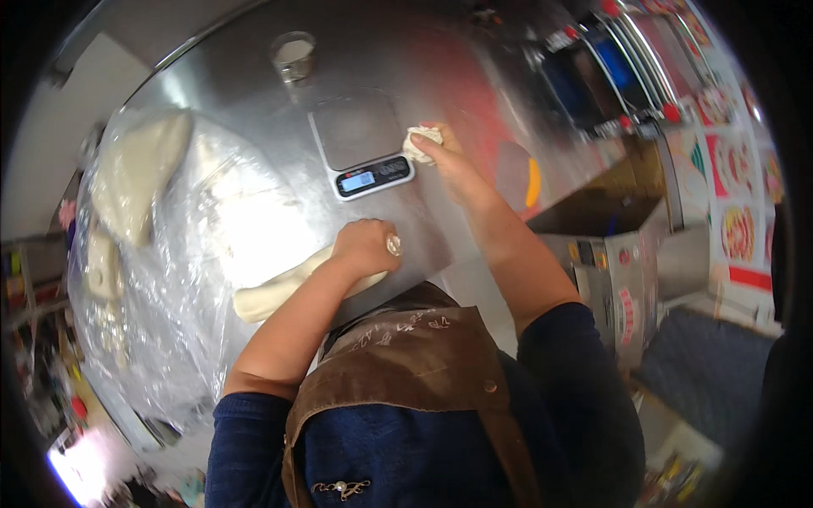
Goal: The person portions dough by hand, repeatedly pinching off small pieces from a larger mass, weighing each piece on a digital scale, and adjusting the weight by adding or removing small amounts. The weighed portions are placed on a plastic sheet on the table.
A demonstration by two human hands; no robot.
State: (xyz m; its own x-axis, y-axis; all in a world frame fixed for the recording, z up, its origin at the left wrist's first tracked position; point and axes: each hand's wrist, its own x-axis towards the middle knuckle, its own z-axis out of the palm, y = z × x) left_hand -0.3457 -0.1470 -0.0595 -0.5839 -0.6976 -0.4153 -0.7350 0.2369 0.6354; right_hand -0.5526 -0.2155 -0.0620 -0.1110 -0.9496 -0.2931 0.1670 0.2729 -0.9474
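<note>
We record a stainless steel table (254, 76) carrying all items. On its left part lies a sheet of clear plastic wrap (161, 279), crumpled, with a large mass of pale dough (140, 173) resting on it toward the far left. A long roll of dough (271, 292) lies on the table nearer the person, running from the wrap's edge to under the left hand (366, 247); that hand's fingers are curled down over the roll's right end. A digital kitchen scale (360, 144) stands at the middle of the table, its platform bare. The right hand (447, 157) is just beside the scale's right edge, fingers pinched closed around a small dough piece (421, 140). A small glass jar (293, 56) stands beyond the scale.
</note>
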